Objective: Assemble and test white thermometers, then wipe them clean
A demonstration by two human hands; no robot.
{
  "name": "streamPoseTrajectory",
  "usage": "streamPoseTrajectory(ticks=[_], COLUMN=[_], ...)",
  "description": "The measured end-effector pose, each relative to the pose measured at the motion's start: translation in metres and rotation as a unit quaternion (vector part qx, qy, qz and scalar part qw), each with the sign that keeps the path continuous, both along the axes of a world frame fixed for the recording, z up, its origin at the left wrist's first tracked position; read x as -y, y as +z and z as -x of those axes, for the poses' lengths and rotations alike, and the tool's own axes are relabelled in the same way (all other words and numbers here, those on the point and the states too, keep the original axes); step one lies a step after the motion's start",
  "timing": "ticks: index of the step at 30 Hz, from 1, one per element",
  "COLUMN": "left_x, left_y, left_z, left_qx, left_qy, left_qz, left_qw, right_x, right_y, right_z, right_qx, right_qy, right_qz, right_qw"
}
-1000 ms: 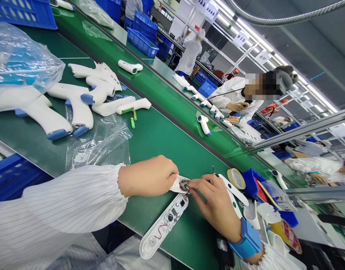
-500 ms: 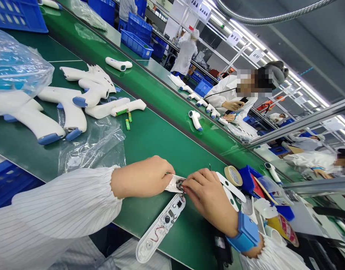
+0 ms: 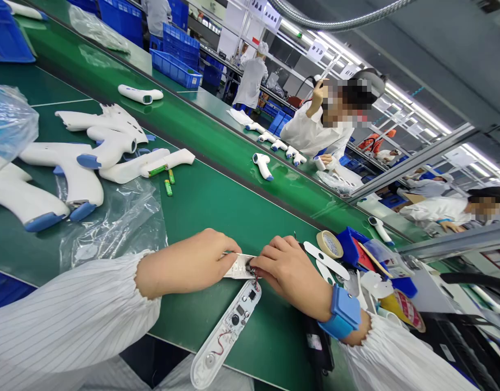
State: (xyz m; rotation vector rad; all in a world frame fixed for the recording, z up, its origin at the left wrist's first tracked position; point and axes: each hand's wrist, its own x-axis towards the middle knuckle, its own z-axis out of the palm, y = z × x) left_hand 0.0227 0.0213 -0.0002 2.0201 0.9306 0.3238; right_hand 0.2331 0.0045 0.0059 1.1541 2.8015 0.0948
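My left hand [image 3: 199,260] is closed on one end of a white plastic casing half [image 3: 236,267], held just above the green bench. At its other end, the fingers of my right hand [image 3: 293,277] pinch a small dark part [image 3: 248,265] with thin wires, partly hidden by the fingertips. Those red and dark wires lead down to a second white casing half [image 3: 227,334]. It lies open side up, tilted toward me, with a circuit board and round parts inside. A blue band [image 3: 343,312] circles my right wrist.
White infrared thermometers [image 3: 76,174] lie piled on the left, beside a clear plastic bag [image 3: 119,222] and green batteries [image 3: 168,188]. A green conveyor [image 3: 209,138] runs behind, carrying a thermometer [image 3: 263,165]. Right are a tape roll [image 3: 330,244] and a blue bin [image 3: 350,241]. A co-worker [image 3: 319,127] sits across.
The view has shifted, so most things appear farther left. Both hands keep their hold at the casing half. The co-worker opposite has raised one hand toward the head.
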Motion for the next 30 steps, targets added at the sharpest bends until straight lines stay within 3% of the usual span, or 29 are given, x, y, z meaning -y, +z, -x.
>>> streamPoseTrajectory(ticks=[10,18,22,24,26,30], left_x=[-0.001,-0.006,0.002,0.007,0.01,0.01], left_y=[0.002,0.003,0.008,0.012,0.014,0.007], left_z=[-0.001,-0.001,-0.007,-0.015,-0.025,-0.04], left_qx=[-0.01,-0.054,-0.107,-0.145,-0.198,-0.289], left_qy=[0.002,-0.008,0.029,-0.003,-0.075,-0.152], left_qz=[-0.011,-0.018,-0.118,-0.203,-0.258,-0.293], left_qw=[1.0,0.998,0.987,0.968,0.943,0.899], right_x=[-0.002,-0.021,-0.026,-0.026,-0.026,-0.026], right_y=[0.002,0.009,0.01,0.01,0.01,0.011], right_z=[0.006,0.011,0.012,0.012,0.012,0.011], right_qx=[0.037,0.094,0.101,0.097,0.096,0.099], right_qy=[-0.004,0.054,0.069,0.072,0.069,0.051], right_qz=[0.007,0.042,0.05,0.049,0.053,0.066], right_qw=[0.999,0.993,0.991,0.992,0.992,0.992])
